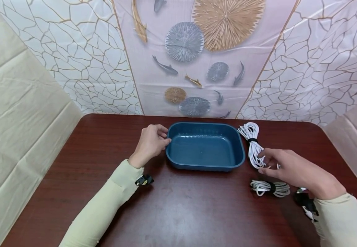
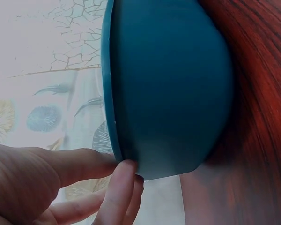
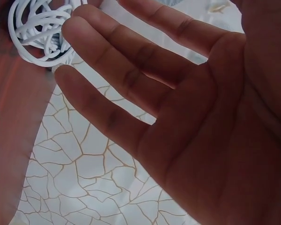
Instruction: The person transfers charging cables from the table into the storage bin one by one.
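A dark blue plastic tub (image 1: 201, 167) with nothing in it sits at the far middle of the table. My left hand (image 1: 149, 144) pinches its left rim; in the left wrist view, fingertips (image 2: 122, 172) meet the rim and the outer wall (image 2: 173, 89) just under it. Right of the tub lies a long bundle of white cable (image 1: 253, 147), bound by a black tie. My right hand (image 1: 300, 171) hovers at its near end, fingers (image 3: 122, 75) fairly straight and spread around nothing. Below that hand is a second, shorter cable bundle (image 1: 280, 189), also with a black tie.
The dark red wood table (image 1: 178, 209) has its back edge against a patterned cloth (image 1: 184, 96) with fish and round motifs. A pale cloth (image 1: 14, 137) hangs along the left side. Small black devices (image 1: 144, 180) are strapped at both wrists.
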`<state>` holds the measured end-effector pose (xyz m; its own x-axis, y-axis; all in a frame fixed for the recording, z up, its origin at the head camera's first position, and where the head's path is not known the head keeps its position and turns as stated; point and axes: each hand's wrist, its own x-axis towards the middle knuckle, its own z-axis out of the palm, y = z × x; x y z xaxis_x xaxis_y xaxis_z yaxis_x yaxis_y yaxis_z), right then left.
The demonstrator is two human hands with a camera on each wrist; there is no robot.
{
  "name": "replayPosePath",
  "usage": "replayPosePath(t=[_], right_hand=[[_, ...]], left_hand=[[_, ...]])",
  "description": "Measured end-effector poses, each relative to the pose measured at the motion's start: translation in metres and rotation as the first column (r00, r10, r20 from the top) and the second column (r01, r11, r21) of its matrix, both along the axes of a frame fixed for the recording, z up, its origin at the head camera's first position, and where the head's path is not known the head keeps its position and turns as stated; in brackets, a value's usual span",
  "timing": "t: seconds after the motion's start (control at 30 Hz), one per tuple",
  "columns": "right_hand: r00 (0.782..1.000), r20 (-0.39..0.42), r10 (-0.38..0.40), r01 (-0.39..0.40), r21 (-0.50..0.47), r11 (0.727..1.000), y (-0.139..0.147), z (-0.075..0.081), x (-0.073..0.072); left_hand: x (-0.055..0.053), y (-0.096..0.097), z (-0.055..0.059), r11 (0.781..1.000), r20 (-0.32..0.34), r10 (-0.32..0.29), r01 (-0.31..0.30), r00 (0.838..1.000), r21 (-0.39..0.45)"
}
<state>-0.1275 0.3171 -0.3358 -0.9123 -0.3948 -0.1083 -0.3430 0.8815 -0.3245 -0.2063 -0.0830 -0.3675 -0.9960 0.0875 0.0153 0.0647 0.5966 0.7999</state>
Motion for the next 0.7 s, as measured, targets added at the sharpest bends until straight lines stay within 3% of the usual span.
replayPosePath(t=[0.17,0.47,0.6,0.7], right_hand=[[0.999,0.039,0.001,-0.001,-0.01,1.0,-0.0005,-0.0021,-0.0006],[1.0,-0.001,0.022,-0.022,0.005,1.0,0.0023,-0.0052,-0.0003],[0.999,0.052,0.005,-0.006,0.007,1.0,0.0038,-0.0053,0.0006],[0.99,0.14,-0.021,0.023,-0.013,1.0,0.0046,-0.0062,0.0022]], left_hand=[[0.0001,-0.0017,0.0,1.0,0.021,-0.009,0.009,1.0,0.021],[-0.0005,-0.0034,0.0016,1.0,0.039,-0.017,0.016,0.999,0.025],[-0.0011,-0.0044,0.002,0.999,0.051,-0.023,0.021,0.998,0.026],[-0.0015,-0.0052,0.0013,0.999,0.07,-0.031,0.029,0.997,0.03]])
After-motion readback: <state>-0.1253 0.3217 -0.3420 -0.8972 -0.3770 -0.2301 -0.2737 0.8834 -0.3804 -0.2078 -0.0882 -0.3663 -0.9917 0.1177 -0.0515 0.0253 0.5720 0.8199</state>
